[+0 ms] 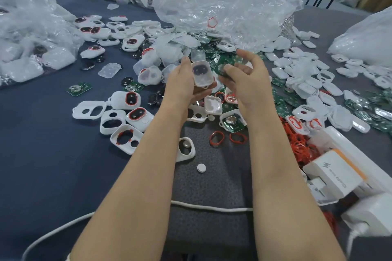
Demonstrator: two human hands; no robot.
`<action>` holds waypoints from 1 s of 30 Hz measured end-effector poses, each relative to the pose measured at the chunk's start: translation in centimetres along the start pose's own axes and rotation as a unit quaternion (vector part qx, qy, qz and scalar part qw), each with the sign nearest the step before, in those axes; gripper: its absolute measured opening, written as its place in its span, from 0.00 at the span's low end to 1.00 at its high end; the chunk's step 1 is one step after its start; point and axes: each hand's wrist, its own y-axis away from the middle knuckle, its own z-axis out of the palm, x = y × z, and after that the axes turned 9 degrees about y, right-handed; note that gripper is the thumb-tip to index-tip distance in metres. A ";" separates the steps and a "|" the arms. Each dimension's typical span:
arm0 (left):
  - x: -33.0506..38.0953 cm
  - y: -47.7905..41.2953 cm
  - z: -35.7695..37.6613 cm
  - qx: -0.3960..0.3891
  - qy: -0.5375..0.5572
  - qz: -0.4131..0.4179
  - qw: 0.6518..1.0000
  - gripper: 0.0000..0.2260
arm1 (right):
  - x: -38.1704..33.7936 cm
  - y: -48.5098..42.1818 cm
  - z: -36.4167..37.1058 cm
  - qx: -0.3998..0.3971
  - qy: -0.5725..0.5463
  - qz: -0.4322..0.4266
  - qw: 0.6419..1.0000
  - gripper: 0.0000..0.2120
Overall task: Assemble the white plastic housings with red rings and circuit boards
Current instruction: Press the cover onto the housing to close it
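My left hand holds a white plastic housing upright above the table, fingers curled behind it and thumb along its left edge. My right hand pinches a green circuit board just right of the housing. Two loose red rings lie on the dark mat below my hands. More white housings, some with red rings fitted, lie scattered to the left. A heap of green circuit boards spreads behind and right of my hands.
Crumpled clear plastic bags sit at the back and left. A pile of red rings and white boxes are at the right. A white cable crosses the near mat. A small white round cap lies alone.
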 end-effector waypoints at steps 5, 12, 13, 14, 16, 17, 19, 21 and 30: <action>-0.1 0.0 0.0 -0.022 -0.044 0.004 0.999 0.21 | 0.2 0.1 -0.3 -0.017 0.098 -0.096 0.990 0.12; -0.4 0.2 0.1 -0.046 -0.118 0.027 0.992 0.24 | 0.5 0.7 0.2 -0.033 0.236 -0.174 0.955 0.10; -0.4 0.3 0.1 -0.048 -0.117 0.028 0.992 0.25 | 0.5 0.7 0.2 -0.035 0.246 -0.174 0.953 0.10; -0.4 0.3 0.1 -0.050 -0.115 0.030 0.992 0.26 | 0.5 0.7 0.1 -0.037 0.252 -0.173 0.951 0.10; -0.4 0.2 0.1 -0.051 -0.120 0.034 0.991 0.26 | 0.5 0.8 0.1 -0.038 0.257 -0.171 0.950 0.10; -0.5 0.2 0.1 -0.051 -0.124 0.036 0.990 0.25 | 0.5 0.8 0.1 -0.039 0.258 -0.172 0.950 0.10; -0.5 0.1 0.1 -0.048 -0.129 0.035 0.990 0.24 | 0.6 0.8 0.2 -0.041 0.262 -0.171 0.949 0.11; -0.5 0.1 0.1 -0.047 -0.136 0.036 0.989 0.24 | 0.6 0.7 0.2 -0.045 0.266 -0.169 0.948 0.11; -0.5 0.2 0.1 -0.048 -0.150 0.028 0.987 0.23 | 0.8 0.5 0.2 -0.050 0.295 -0.175 0.938 0.12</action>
